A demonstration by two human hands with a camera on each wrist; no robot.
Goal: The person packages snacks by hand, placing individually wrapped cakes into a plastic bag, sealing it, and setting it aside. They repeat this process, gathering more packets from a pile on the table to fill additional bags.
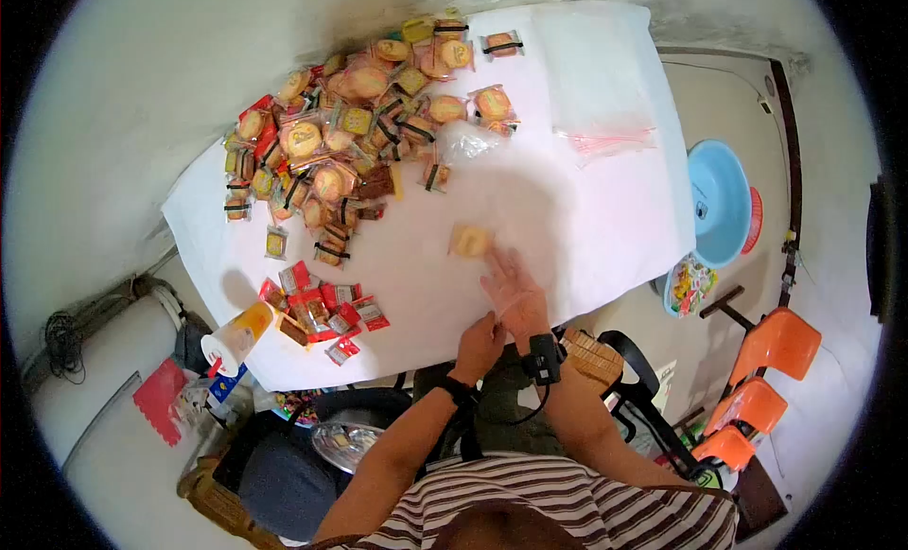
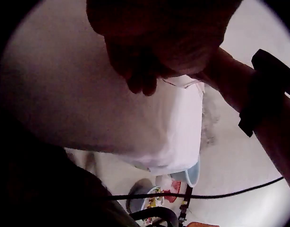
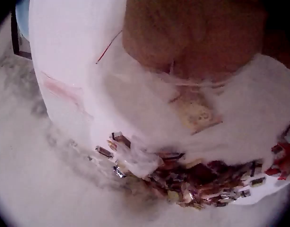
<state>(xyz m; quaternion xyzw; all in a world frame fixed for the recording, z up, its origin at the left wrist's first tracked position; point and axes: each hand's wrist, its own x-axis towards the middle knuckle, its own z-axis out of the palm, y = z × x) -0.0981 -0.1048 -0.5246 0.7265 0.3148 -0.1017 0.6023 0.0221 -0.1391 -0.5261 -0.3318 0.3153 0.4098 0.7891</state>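
Observation:
The right hand (image 1: 515, 290) reaches over the white table with its fingers spread, seemingly inside a clear plastic bag (image 3: 135, 87). Just past its fingertips is a wrapped round biscuit (image 1: 470, 240); whether they touch it is unclear. The biscuit packet (image 3: 197, 116) also shows below the right hand (image 3: 192, 38) in the right wrist view. Close to the right wrist, the left hand (image 1: 480, 349) has curled fingers and seems to pinch the bag's edge. Both hands are dark in the left wrist view, where a thin red bag line (image 2: 182, 86) shows.
Many wrapped biscuits (image 1: 331, 134) are heaped at the back left of the table (image 1: 605, 228). Red packets (image 1: 326, 309) and a cup (image 1: 238, 337) are at the front left. Clear bags with red strips (image 1: 605, 141) lie at the back right. Blue basins (image 1: 719, 205) stand beyond the right edge.

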